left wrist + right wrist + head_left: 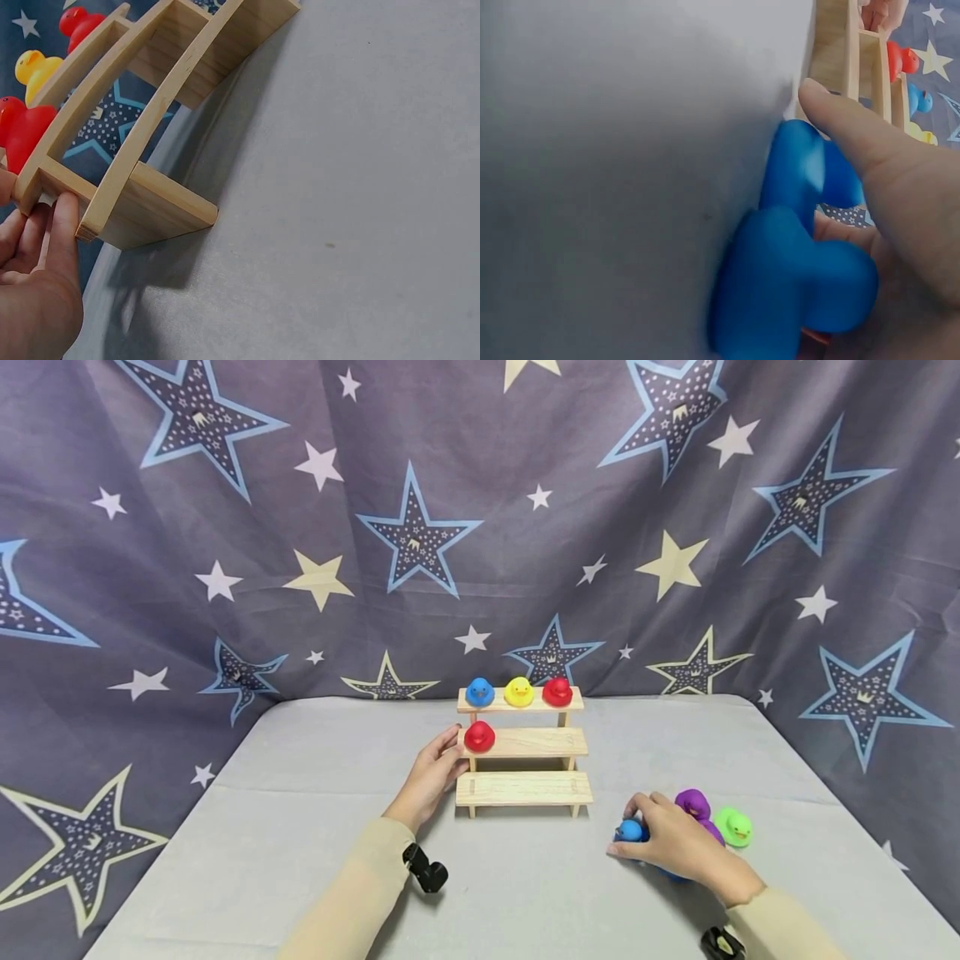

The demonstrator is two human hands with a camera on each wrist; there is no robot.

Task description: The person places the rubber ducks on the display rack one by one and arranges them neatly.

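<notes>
A three-tier wooden stand (525, 787) stands at the middle of the table. My left hand (431, 777) grips the left end of its middle tier, fingers (64, 236) beneath the board. Beside that hand, a red rubber duck (479, 737) sits on the middle tier. The top tier carries a blue duck (480, 692), a yellow duck (519, 692) and a red duck (557, 692). At the right, my right hand (678, 839) holds a blue rubber duck (791, 172) between thumb and fingers, low at the table. Another blue duck (757, 292) lies close under the palm.
Purple ducks (693, 804) and a green duck (733, 827) lie just beyond my right hand, partly hidden by it. A star-patterned curtain (420, 535) hangs behind the table, which is covered by a pale grey cloth (300, 827).
</notes>
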